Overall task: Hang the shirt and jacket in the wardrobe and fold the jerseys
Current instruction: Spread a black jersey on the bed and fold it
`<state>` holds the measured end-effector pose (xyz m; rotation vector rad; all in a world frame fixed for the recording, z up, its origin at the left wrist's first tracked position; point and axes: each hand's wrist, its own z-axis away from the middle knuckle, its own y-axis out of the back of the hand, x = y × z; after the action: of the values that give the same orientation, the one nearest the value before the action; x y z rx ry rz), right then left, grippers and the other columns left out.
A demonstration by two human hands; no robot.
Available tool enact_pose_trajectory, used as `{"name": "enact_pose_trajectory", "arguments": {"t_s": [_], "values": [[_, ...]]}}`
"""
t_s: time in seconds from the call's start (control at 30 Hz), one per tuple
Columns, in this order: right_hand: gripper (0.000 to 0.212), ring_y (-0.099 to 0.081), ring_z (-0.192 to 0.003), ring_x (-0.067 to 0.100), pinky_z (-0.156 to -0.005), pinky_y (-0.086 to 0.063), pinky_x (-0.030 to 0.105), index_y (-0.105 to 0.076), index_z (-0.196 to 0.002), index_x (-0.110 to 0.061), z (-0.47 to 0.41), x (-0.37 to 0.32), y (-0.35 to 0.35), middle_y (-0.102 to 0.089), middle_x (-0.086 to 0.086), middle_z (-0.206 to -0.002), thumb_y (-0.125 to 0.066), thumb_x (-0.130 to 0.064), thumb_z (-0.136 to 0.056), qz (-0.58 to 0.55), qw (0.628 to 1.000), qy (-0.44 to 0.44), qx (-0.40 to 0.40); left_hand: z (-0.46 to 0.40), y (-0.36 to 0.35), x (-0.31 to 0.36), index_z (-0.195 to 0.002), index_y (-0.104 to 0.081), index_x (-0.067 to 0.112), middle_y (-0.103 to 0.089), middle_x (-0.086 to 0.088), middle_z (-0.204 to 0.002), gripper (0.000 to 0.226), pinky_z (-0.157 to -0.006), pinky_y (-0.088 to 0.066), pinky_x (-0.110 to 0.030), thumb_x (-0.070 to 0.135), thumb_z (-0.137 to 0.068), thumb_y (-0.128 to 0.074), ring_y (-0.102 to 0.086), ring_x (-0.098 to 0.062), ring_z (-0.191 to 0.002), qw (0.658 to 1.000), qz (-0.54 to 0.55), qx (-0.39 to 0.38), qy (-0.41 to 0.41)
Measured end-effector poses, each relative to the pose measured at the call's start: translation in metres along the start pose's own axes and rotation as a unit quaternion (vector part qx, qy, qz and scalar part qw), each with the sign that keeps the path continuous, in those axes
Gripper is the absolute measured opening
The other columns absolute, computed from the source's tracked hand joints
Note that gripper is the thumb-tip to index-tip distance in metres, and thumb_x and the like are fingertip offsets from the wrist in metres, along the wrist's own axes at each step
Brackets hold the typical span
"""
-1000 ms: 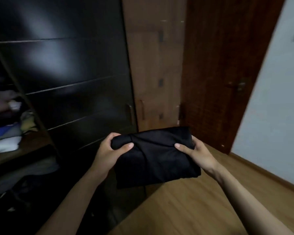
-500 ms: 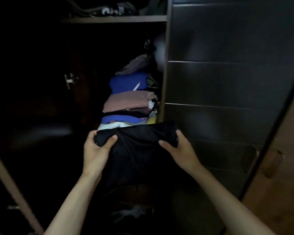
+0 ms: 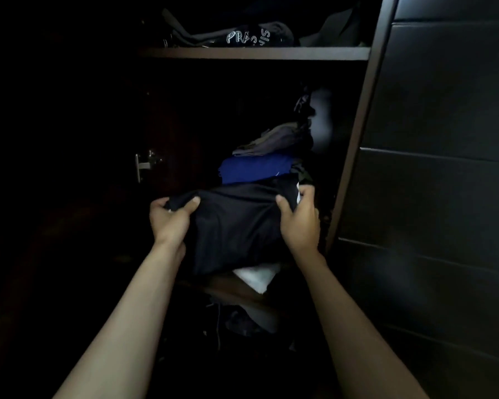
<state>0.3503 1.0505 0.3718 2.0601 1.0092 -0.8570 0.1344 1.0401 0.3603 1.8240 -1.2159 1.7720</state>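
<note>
Inside the dark wardrobe, right at the mouth of the open compartment, both hands are on the folded black jersey. The left hand grips its left end, thumb lying across the top of the cloth and the fingers curled round underneath. The right hand clamps the right end the same way, thumb on top, fingers wrapped over the far edge. The jersey sits between them, its far edge up against a stack of folded clothes, where a blue garment shows just behind it and a grey one lies on top of that. Whether the jersey is resting on the pile or held just clear of it, I can't tell in this light. Below its near edge a bit of white cloth peeks out. Up above, a shelf carries dark clothing with white lettering. Over on the left a metal door handle glints, and to the right stands the dark panelled wardrobe door.
</note>
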Motion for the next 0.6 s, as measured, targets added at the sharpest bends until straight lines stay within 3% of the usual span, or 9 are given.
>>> {"name": "enact_pose_trajectory", "arguments": {"t_s": [0.1,0.17,0.27,0.33,0.43,0.5,0.6], "values": [[0.037,-0.065,-0.106,0.041,-0.080,-0.047,0.043,-0.042,-0.130,-0.015,-0.073,-0.003,-0.021,-0.067,0.018,-0.117,-0.056,-0.035,-0.103,0.112,0.992,-0.009,0.063,-0.066,-0.075,0.016,-0.114,-0.048,0.013,-0.061,-0.006,-0.106,0.055,-0.090,-0.053,-0.031,0.014,-0.076,-0.087,-0.064,-0.022,-0.098,0.997,-0.052,-0.010,-0.057],[0.046,-0.061,-0.117,0.040,-0.087,-0.049,0.045,-0.035,-0.139,-0.012,-0.124,0.000,-0.045,-0.061,0.018,-0.130,-0.058,-0.026,-0.102,0.200,0.977,-0.031,0.066,-0.105,-0.125,0.021,-0.122,-0.047,0.010,-0.060,-0.008,-0.115,0.060,-0.091,-0.049,-0.028,0.024,-0.079,-0.085,-0.063,-0.027,-0.110,0.982,-0.167,-0.043,-0.076],[0.061,-0.039,-0.141,0.042,-0.114,-0.033,0.050,-0.029,-0.148,-0.012,-0.177,0.009,-0.084,-0.036,0.021,-0.155,-0.062,-0.017,-0.097,0.293,0.954,-0.053,0.021,-0.139,-0.172,0.010,-0.143,-0.031,0.005,-0.040,-0.018,-0.147,0.080,-0.108,-0.040,-0.042,0.038,-0.086,-0.076,-0.044,-0.037,-0.134,0.909,-0.401,-0.051,-0.101],[0.061,-0.022,-0.151,0.041,-0.123,-0.014,0.053,-0.026,-0.155,-0.014,-0.182,0.024,-0.111,-0.026,0.018,-0.164,-0.054,-0.019,-0.101,0.314,0.949,-0.021,-0.025,-0.147,-0.181,-0.017,-0.145,-0.034,0.008,-0.038,-0.017,-0.150,0.066,-0.110,-0.037,-0.047,0.038,-0.094,-0.064,-0.041,-0.037,-0.137,0.857,-0.484,-0.067,-0.162],[0.057,-0.008,-0.156,0.036,-0.124,0.003,0.054,-0.022,-0.161,-0.018,-0.151,0.056,-0.146,-0.014,0.012,-0.170,-0.034,-0.033,-0.107,0.351,0.919,-0.019,-0.180,-0.136,-0.172,-0.078,-0.152,-0.039,0.020,-0.040,-0.007,-0.158,0.051,-0.115,-0.034,-0.038,0.038,-0.104,-0.039,-0.040,-0.028,-0.142,0.780,-0.557,-0.253,-0.134],[0.060,-0.006,-0.157,0.035,-0.124,0.006,0.055,-0.020,-0.163,-0.018,-0.138,0.073,-0.157,-0.008,0.013,-0.171,-0.022,-0.041,-0.108,0.397,0.888,-0.024,-0.229,-0.131,-0.161,-0.100,-0.157,-0.032,0.024,-0.030,0.000,-0.164,0.053,-0.123,-0.022,-0.035,0.040,-0.107,-0.027,-0.029,-0.021,-0.150,0.758,-0.573,-0.296,-0.100],[0.062,-0.006,-0.157,0.036,-0.124,0.005,0.055,-0.020,-0.163,-0.017,-0.139,0.070,-0.154,-0.008,0.013,-0.171,-0.019,-0.046,-0.108,0.411,0.878,-0.024,-0.244,-0.127,-0.151,-0.093,-0.158,-0.028,0.023,-0.025,0.000,-0.166,0.056,-0.125,-0.016,-0.035,0.045,-0.107,-0.023,-0.023,-0.018,-0.152,0.751,-0.578,-0.304,-0.097]]}}
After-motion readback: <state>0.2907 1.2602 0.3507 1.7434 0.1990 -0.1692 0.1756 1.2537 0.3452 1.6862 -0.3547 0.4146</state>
